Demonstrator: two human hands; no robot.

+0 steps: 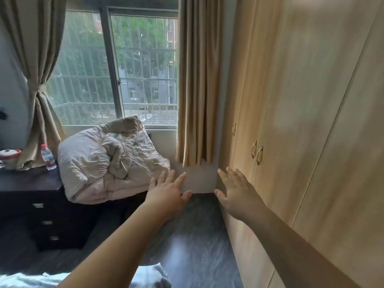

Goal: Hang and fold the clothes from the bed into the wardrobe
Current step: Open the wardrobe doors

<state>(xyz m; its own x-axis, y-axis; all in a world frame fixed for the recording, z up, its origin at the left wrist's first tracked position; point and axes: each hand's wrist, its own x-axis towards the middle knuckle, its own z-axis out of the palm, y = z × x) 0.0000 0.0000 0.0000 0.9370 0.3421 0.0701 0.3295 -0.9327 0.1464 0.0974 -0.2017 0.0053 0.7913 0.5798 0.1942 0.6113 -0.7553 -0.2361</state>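
— Holding anything?
— Nothing. Left hand (168, 192) and right hand (234, 192) both stretched forward above the floor (197, 235), palms down, fingers straight and spread, apart from each other.
— And the wardrobe (332, 183)?
— Along the right side, with shut doors (280, 121), running away toward the window (141, 65) corner. Just beside the right hand, perhaps brushing its little-finger edge; hard to tell.
— Nearer hand, then?
— The right, plainly. Farther off with the left, out over the floor.
— Handles?
— A pair of small brass handles (254, 149) side by side at the meeting edge of two doors, upright in their long axis, above and a little beyond the right fingertips. One more farther off, toward the curtain (197, 80).
— Clothes?
— Probably the pale cloth (153, 275) at the bottom edge, low and back under the left forearm; too blurred to name the garment. Also a crumpled quilt (108, 159) heaped below the window, ahead of the left hand.
— Next move?
— Likely up and forward with the right hand to hook the nearer handle and swing that door out. Better to keep the left arm out of the swing.
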